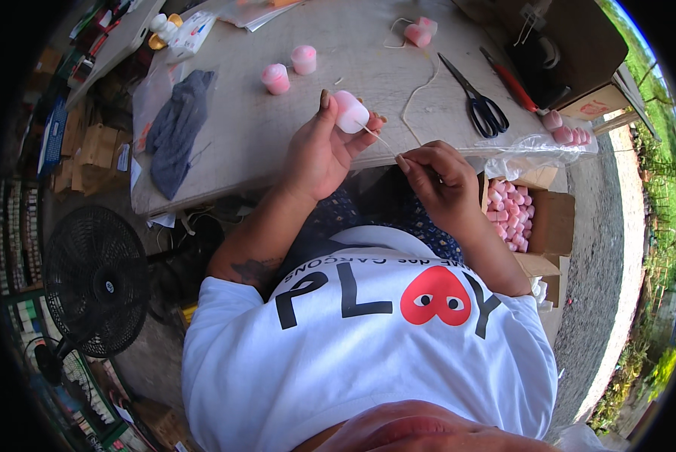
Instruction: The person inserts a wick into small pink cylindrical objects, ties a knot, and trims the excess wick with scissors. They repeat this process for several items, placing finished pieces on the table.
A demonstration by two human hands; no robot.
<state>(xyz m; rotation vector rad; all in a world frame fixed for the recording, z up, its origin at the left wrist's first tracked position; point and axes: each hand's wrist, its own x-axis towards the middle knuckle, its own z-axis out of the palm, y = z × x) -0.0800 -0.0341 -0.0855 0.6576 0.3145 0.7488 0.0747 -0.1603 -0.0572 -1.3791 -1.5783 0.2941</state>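
Observation:
Over the table's front edge, my left hand (317,157) holds a small pink-and-white votive candle (350,111) between thumb and fingers. A thin pale wick (378,137) comes out of the candle's end facing right. My right hand (442,184) pinches the far part of this wick between thumb and forefinger, and it looks drawn taut. Two more pink candles (275,78) stand on the table beyond my left hand. Farther off, a pink candle pair (421,32) lies near a length of white string (407,113) that trails toward my right hand.
Black-handled scissors (488,114) and a red-handled tool (520,89) lie right on the table (240,113). A grey cloth (178,128) lies left. Below right stands a cardboard box (555,222) with many pink candles. Clear plastic (522,154) drapes the right edge. A black fan (97,282) stands left.

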